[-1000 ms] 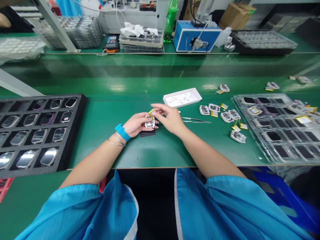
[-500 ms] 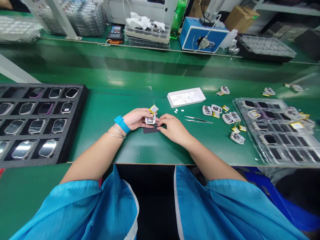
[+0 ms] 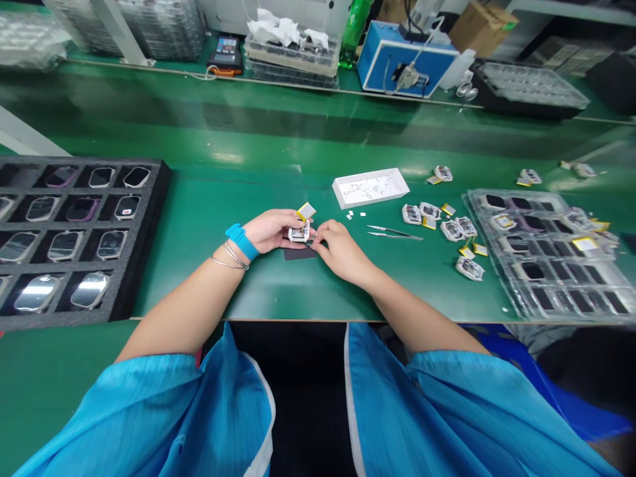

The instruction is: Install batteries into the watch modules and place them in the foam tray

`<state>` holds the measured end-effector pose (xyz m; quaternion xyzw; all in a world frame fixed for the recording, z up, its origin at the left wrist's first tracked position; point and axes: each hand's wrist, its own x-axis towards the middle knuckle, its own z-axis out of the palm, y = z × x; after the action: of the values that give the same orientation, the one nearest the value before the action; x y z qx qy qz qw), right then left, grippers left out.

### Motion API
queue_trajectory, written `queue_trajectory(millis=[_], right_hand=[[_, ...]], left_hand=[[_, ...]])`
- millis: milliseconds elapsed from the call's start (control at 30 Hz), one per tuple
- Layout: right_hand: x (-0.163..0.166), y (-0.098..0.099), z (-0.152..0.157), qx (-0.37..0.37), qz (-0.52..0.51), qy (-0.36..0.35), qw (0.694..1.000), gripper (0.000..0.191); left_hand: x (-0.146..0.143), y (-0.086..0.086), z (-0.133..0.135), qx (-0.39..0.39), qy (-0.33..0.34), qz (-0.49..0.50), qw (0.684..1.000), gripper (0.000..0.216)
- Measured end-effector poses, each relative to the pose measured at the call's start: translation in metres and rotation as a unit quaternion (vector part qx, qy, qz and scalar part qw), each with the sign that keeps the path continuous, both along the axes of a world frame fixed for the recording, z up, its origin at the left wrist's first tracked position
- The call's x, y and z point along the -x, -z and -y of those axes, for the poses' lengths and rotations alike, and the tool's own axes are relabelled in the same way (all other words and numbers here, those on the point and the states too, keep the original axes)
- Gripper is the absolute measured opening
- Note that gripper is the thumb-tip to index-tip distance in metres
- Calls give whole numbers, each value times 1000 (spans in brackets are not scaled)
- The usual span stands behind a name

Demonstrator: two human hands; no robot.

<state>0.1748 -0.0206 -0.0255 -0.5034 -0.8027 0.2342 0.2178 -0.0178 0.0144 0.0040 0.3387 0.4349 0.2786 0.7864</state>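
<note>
My left hand (image 3: 275, 230) is closed around an opened white smartwatch case (image 3: 299, 232), its inside facing up. A silver battery with yellow edges (image 3: 307, 211) sticks up from the far side of that case. Close against the case's right side is my right hand (image 3: 340, 247), thumb and fingertips pinched together; what lies between them is too small to make out. Under both hands a dark flat pad (image 3: 301, 254) rests on the green bench. Metal tweezers (image 3: 395, 233) lie to the right of my right hand.
A white tray of tiny parts (image 3: 371, 189) stands beyond my hands. Several opened watch cases (image 3: 470, 268) with batteries lie at right, beside stacked clear trays (image 3: 551, 258). A black foam tray of watches (image 3: 134, 258) is on the left. A blue machine (image 3: 405, 59) sits on the back shelf.
The view has shifted slightly. My right fingertips have risen a little along the right side of the watch case; my left hand keeps its hold.
</note>
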Motion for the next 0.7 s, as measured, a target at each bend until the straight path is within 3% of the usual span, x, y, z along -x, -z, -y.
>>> queue_trajectory(millis=[133, 333, 433, 533, 700], right_hand=[[-7, -6, 20, -72, -23, -52, 996, 11], [-13, -48, 21, -185, -132, -25, 973, 10], [-9, -54, -2, -110, -204, -8, 973, 13], [-3, -37, -23, 4, -248, -14, 969, 16], [5, -11, -27, 82, -295, 8, 952, 24]], left_hand=[[-1, -2, 1, 0, -6, -14, 1000, 12], [-7, 0, 2, -20, -21, -42, 999, 11], [-11, 3, 3, -33, -45, -48, 997, 12], [-14, 5, 3, -38, -65, -53, 996, 12], [-16, 6, 4, -41, -63, -72, 995, 11]])
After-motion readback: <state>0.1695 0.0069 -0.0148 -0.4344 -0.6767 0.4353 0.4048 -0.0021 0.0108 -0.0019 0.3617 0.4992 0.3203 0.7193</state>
